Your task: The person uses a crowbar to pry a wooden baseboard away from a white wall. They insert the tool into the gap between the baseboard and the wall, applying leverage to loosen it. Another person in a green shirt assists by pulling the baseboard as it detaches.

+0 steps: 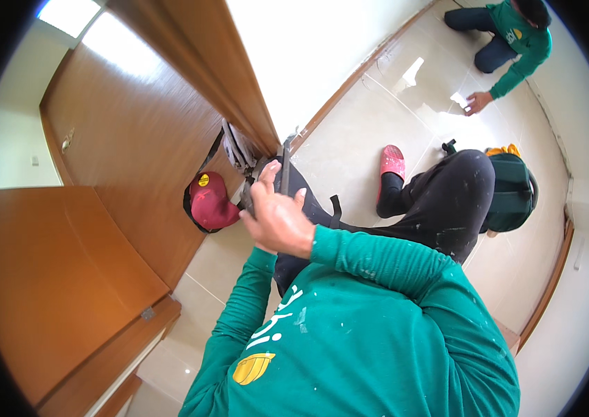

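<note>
My right hand (282, 221) reaches across in front of my body, its thumb and fingers stretched out and apart. Beneath it my left hand is almost wholly hidden; only the wrist end shows above the left sleeve (256, 271), so its grip cannot be read. Against the right fingers, at the foot of the wooden door frame, is a dark grey flat piece (252, 189), partly covered by the hand. Just beyond the fingertips stands a narrow grey strip (285, 167), close to the white wall corner. Whether the two are one tool, I cannot tell.
A dark red cap (212, 203) lies by the brown door (127, 132). My bent knee (471, 177) and red slipper (392, 161) are at the right, beside a dark green backpack (510, 191). Farther off, another person (517, 42) in green kneels, one hand low over the tiles.
</note>
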A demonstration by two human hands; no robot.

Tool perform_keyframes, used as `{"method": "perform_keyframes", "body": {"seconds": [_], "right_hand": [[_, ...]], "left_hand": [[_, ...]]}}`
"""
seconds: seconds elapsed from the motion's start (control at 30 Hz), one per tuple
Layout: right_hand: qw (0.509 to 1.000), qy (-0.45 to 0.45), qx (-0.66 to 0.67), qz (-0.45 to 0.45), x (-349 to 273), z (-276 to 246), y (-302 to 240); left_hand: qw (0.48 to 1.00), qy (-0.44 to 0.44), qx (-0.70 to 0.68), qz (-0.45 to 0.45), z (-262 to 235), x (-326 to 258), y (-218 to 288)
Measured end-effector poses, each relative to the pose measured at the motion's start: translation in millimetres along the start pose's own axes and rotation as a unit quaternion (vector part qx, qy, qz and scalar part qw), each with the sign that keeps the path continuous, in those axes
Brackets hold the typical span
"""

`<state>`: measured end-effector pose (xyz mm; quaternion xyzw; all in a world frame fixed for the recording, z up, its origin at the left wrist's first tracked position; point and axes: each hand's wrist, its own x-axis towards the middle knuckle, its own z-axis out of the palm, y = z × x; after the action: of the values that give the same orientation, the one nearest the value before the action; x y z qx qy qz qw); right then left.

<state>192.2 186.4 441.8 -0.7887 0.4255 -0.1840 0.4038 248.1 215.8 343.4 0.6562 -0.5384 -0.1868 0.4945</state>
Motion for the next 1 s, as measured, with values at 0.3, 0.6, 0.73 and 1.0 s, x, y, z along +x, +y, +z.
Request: {"method": "perform_keyframes", "body": {"seconds": [0.3, 0.6, 0.73, 1.0], "right_hand": [[0.996, 0.0, -0.048, -0.072, -1, -17, 8], [0.985, 0.121, -0.084, -0.092, 23, -1, 15], [0.981, 0.156, -0.086, -0.083, 25, 2, 11], [0.984, 0.135, -0.085, -0.079, 28, -10, 2]], "left_hand": [[0.986, -0.125, -0.098, -0.04, -16, 34, 5], [0.992, -0.107, -0.062, -0.021, -3, 49, 28], [0.992, -0.11, -0.059, -0.023, -5, 48, 28], [0.992, -0.115, -0.055, -0.025, -4, 47, 32]]}}
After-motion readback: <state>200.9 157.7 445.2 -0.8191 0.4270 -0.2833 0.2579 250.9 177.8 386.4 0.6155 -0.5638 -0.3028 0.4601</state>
